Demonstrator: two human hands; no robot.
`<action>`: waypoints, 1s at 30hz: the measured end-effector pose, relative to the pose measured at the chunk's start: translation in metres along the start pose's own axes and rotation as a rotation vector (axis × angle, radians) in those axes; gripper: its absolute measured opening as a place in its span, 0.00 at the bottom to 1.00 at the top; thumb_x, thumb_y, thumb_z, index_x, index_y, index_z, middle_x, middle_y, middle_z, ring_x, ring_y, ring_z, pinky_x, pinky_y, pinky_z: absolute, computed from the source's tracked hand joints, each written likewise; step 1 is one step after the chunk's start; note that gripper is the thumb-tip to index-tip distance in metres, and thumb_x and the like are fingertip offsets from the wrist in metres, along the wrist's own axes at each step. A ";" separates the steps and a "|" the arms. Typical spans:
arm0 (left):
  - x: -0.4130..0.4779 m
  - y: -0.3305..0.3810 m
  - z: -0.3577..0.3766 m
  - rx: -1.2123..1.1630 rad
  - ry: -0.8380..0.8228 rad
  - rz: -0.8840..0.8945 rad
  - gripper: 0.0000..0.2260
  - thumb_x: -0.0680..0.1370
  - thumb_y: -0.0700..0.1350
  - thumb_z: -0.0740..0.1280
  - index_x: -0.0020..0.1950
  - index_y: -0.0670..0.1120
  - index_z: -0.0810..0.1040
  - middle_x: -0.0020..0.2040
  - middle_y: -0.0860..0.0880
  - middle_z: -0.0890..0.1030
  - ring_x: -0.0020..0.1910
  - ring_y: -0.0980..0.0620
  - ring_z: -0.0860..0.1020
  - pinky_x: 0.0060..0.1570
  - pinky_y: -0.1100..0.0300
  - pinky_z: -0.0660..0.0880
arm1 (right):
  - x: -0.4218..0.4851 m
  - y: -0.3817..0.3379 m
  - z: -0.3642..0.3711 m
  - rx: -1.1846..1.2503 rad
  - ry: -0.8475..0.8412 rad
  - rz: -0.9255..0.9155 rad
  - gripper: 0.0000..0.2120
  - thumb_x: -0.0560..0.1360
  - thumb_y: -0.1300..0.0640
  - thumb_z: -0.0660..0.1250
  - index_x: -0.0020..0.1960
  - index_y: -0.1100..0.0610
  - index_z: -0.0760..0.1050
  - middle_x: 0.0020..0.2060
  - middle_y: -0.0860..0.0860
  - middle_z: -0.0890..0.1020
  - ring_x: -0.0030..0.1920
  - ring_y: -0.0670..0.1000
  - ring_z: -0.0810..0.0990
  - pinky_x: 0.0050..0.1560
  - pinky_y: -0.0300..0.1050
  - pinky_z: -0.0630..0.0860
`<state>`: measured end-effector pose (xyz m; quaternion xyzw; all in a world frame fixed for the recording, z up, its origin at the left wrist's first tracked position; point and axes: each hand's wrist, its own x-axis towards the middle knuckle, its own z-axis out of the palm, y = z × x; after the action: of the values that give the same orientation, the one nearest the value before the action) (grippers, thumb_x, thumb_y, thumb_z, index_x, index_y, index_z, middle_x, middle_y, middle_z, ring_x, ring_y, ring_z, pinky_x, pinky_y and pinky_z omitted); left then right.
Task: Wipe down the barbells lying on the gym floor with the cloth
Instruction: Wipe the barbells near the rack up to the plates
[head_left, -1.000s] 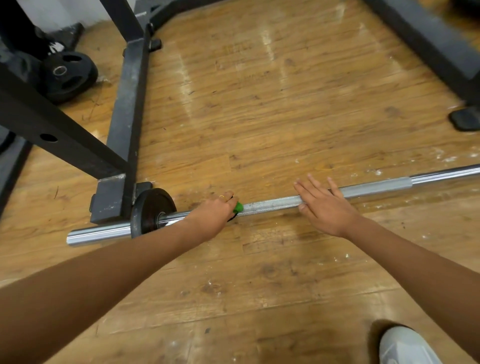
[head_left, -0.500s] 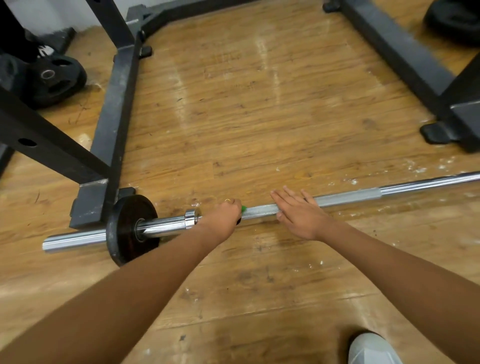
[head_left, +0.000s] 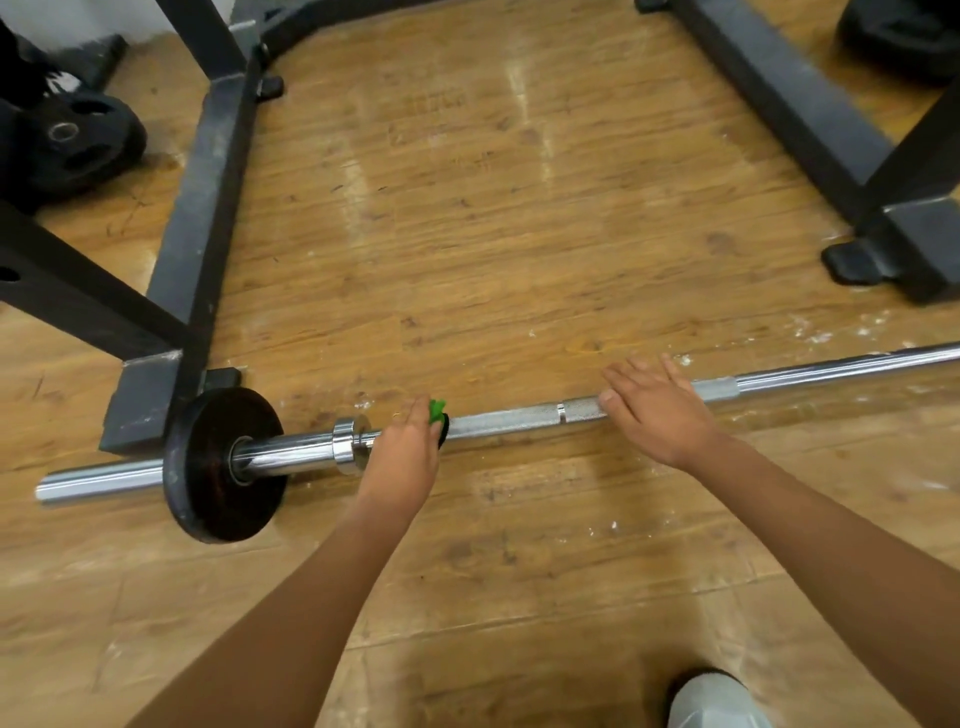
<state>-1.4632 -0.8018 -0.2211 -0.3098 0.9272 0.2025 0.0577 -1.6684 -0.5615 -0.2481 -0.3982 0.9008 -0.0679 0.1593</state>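
Observation:
A chrome barbell lies across the wooden floor, with a small black plate on its left sleeve. My left hand grips the bar just right of the collar, wrapped around a cloth of which only a green and dark edge shows. My right hand rests flat on the knurled shaft further right, fingers straight and spread.
A black rack frame has a base beam on the left and another beam on the right with a foot. Black weight plates lie at far left. My white shoe is at the bottom.
The view has shifted, so the barbell's plate end now sits further into the frame. My left hand stays closed round the cloth on the bar; my right hand remains flat on the shaft.

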 end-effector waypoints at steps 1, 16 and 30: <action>0.001 0.002 0.002 0.001 -0.002 0.034 0.20 0.86 0.45 0.57 0.77 0.42 0.64 0.72 0.39 0.73 0.65 0.36 0.74 0.58 0.49 0.70 | 0.000 0.008 -0.001 0.012 0.020 0.032 0.42 0.76 0.35 0.31 0.79 0.54 0.61 0.78 0.50 0.65 0.80 0.50 0.54 0.77 0.49 0.34; -0.007 -0.004 0.050 -0.160 0.281 0.231 0.21 0.78 0.34 0.68 0.72 0.36 0.72 0.69 0.38 0.76 0.70 0.39 0.73 0.68 0.48 0.70 | -0.018 0.035 0.017 -0.028 0.198 0.009 0.32 0.83 0.42 0.40 0.78 0.57 0.64 0.76 0.51 0.68 0.80 0.52 0.54 0.77 0.57 0.53; -0.020 -0.029 0.030 -0.070 0.277 -0.015 0.19 0.81 0.36 0.65 0.71 0.35 0.72 0.71 0.36 0.74 0.71 0.38 0.71 0.70 0.47 0.68 | -0.025 0.026 0.027 0.019 0.328 0.051 0.27 0.82 0.47 0.48 0.70 0.58 0.75 0.71 0.53 0.75 0.78 0.55 0.61 0.75 0.58 0.55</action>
<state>-1.4301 -0.7997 -0.2535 -0.3436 0.9163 0.1896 -0.0802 -1.6615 -0.5250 -0.2736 -0.3572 0.9239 -0.1364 0.0157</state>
